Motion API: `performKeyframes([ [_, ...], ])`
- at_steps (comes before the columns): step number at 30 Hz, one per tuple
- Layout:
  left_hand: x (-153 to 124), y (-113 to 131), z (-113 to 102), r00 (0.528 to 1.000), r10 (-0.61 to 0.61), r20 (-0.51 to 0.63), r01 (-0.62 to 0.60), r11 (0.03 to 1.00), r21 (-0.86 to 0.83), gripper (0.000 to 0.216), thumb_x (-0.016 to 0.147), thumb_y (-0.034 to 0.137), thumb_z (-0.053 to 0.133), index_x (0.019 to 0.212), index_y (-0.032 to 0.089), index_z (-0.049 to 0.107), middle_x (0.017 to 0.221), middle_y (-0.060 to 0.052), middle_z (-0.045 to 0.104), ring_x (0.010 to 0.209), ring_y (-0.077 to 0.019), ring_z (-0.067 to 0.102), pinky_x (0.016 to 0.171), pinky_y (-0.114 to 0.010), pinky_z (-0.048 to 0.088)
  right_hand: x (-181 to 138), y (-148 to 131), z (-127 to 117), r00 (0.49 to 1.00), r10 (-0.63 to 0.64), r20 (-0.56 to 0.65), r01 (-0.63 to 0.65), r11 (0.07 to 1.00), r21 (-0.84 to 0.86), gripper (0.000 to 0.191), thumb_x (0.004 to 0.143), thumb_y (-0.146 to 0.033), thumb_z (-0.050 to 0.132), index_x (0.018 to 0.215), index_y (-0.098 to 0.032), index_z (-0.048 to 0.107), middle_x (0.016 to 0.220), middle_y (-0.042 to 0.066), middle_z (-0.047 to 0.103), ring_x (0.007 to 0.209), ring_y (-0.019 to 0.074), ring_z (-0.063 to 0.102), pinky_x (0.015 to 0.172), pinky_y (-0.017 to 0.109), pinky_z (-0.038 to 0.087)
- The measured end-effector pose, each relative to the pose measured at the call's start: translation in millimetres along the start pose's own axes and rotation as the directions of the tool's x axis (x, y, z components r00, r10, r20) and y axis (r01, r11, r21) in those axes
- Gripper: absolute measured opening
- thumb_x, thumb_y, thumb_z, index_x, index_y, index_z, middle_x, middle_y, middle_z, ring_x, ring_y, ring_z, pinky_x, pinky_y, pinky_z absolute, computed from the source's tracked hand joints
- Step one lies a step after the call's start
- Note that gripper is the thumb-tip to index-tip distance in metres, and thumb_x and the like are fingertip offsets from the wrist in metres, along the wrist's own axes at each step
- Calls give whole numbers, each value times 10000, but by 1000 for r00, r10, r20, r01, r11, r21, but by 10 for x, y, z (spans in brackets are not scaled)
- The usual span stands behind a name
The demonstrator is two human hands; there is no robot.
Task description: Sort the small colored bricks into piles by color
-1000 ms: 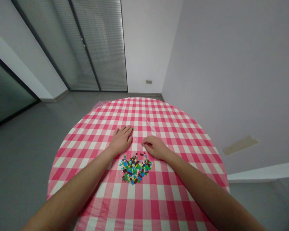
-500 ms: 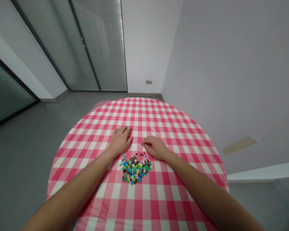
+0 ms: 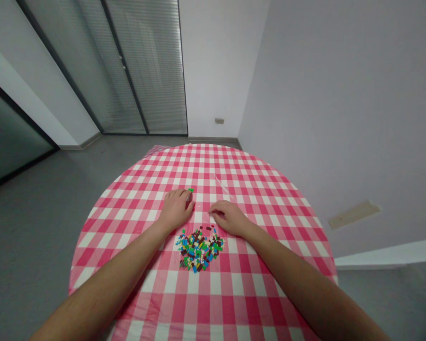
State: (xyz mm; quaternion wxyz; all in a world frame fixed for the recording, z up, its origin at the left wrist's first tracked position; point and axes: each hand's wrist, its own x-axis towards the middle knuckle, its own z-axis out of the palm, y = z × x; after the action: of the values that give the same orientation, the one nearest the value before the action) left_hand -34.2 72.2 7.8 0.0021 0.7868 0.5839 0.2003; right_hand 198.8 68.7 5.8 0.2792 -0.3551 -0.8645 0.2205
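Observation:
My left hand (image 3: 177, 206) rests palm down on the checked tablecloth, fingers slightly bent and the thumb held apart from them. Just beyond its fingertips lies a small green toy brick (image 3: 190, 190). To the right, my right hand (image 3: 231, 217) is curled, its thumb and fingertips drawn together low over the cloth; whatever is between them, if anything, is too small to make out. Between my forearms, nearer to me, a loose pile of small toy bricks (image 3: 199, 251) in blue, green, brown, white and yellow is spread out.
The round table wears a red-and-white checked cloth (image 3: 213, 303), with a crease or thin strip (image 3: 223, 186) beyond my right hand. Behind stand glass doors with blinds (image 3: 156, 71) and a white wall (image 3: 216, 61). A wall runs along the right.
My left hand has drawn back slightly toward me with its fingers more bent, uncovering the green brick at its tips. My right hand and the pile stay as they were.

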Motion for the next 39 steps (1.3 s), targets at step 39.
performKeyframes([
  [39,-53,-134,-250,982,166,92,-131,944,-303,226,936,266,502,986,200,712,1053,-88,695,1013,-231,622,955,-391,470,-67,-316,-392,817,-49,575,-64,982,176,312,702,-64,661,945,-199,803,762,10,695,640,117,589,603,219,456],
])
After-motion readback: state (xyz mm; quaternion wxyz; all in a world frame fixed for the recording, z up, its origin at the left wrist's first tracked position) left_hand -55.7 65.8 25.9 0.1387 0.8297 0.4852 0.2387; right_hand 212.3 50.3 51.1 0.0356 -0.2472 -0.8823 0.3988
